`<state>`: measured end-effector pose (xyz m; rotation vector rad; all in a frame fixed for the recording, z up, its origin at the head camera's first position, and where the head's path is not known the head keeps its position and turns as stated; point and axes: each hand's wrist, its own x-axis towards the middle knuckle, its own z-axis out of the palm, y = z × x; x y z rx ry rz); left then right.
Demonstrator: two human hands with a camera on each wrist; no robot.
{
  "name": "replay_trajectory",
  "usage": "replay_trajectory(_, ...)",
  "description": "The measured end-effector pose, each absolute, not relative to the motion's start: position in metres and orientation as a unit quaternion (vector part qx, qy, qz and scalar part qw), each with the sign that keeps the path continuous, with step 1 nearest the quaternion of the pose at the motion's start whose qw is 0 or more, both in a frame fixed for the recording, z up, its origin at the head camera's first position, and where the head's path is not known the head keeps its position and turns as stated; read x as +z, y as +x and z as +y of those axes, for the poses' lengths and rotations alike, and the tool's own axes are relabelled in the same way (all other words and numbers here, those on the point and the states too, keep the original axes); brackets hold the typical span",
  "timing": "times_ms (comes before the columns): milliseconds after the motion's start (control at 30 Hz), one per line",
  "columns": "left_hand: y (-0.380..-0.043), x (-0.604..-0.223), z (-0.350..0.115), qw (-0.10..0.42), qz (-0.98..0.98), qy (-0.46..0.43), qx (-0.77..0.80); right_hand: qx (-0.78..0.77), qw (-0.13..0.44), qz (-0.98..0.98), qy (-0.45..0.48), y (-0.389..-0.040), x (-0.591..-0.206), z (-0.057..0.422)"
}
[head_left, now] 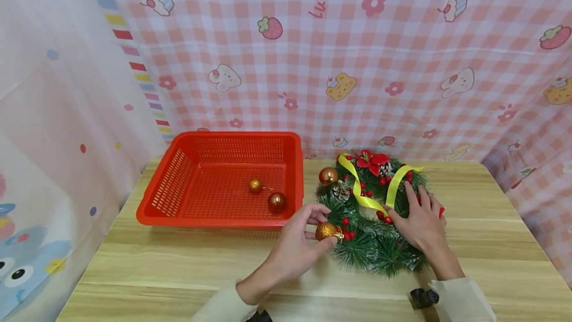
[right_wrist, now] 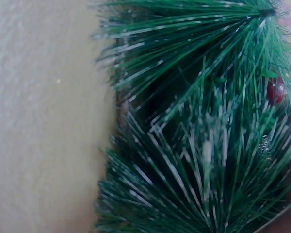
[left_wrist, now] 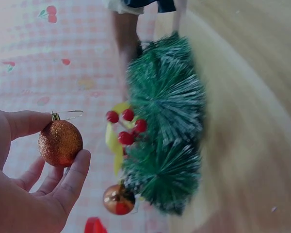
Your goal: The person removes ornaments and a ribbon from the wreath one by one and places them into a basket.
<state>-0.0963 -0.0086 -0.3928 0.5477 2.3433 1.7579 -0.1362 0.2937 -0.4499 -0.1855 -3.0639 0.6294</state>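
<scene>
My left hand (head_left: pixel 298 242) pinches a glittery gold ball ornament (head_left: pixel 325 231) between thumb and fingers. In the left wrist view, a thin thread loop sticks out from the cap of this glittery ball (left_wrist: pixel 61 143). The ornament is at the lower left edge of a green Christmas wreath (head_left: pixel 380 247), which carries red berries, pine cones, a red flower (head_left: pixel 372 162) and yellow ribbon (head_left: pixel 357 188). My right hand (head_left: pixel 422 222) rests on the wreath's right side with fingers spread. The right wrist view is mostly filled by green needles (right_wrist: pixel 199 145). A shiny gold ball (head_left: pixel 328 176) sits at the wreath's upper left.
Left of the wreath stands a red plastic basket (head_left: pixel 219 222) with slotted walls. Inside it lie a small glittery ball (head_left: pixel 255 186) and a shiny brown-gold ball (head_left: pixel 277 202). A checked pink curtain (head_left: pixel 277 63) hangs behind the wooden table (head_left: pixel 178 272).
</scene>
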Motion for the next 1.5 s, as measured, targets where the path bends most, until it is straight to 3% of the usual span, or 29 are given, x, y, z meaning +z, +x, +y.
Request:
replay_trajectory(733, -0.129, -0.369, -0.042, -0.016, 0.805, 0.141, 0.577, 0.199, 0.003, -0.978, -0.060, -0.137, -0.448, 0.294)
replay_trajectory(1500, -0.146, -0.374, -0.076, -0.033, 0.827, 0.081, 0.555, 0.202, 0.006, -0.978, -0.059, -0.135, -0.449, 0.292)
